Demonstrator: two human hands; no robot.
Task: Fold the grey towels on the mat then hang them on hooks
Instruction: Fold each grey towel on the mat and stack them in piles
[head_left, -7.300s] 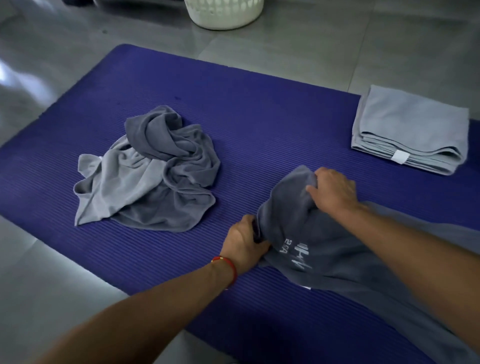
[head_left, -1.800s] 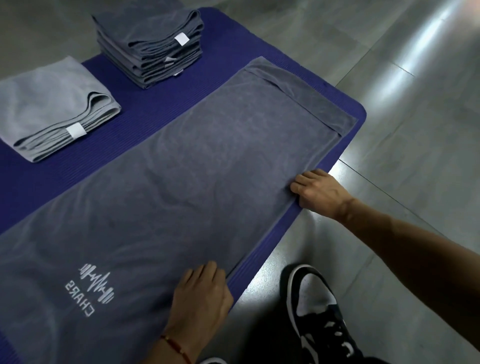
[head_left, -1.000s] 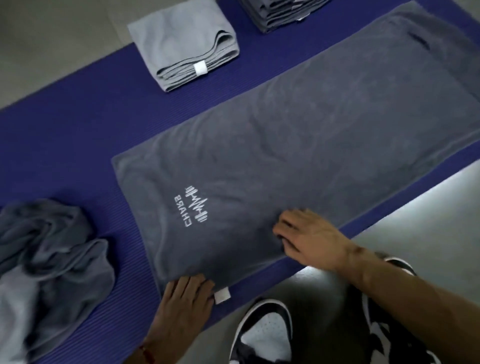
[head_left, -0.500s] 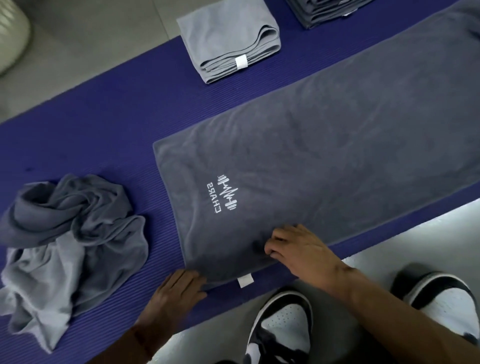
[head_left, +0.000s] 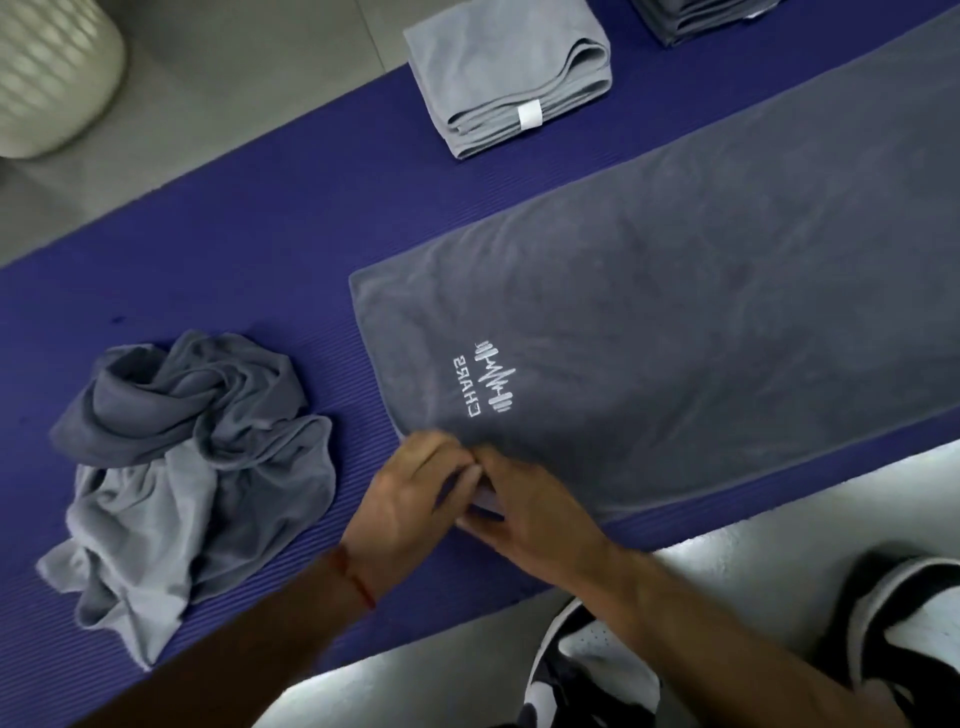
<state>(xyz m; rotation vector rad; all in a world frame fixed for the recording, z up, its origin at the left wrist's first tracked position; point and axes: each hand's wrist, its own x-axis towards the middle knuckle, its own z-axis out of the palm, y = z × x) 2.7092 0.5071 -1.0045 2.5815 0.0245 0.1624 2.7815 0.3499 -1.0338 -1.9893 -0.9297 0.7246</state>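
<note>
The near corner of the spread towel (head_left: 675, 312) is pinched by the left hand (head_left: 410, 499) and right hand (head_left: 530, 514); it should be lifted evenly and edges matched.

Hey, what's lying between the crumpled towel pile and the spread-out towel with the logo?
In the head view, only a bare strip of purple mat separates the crumpled pile from the spread towel.
</note>
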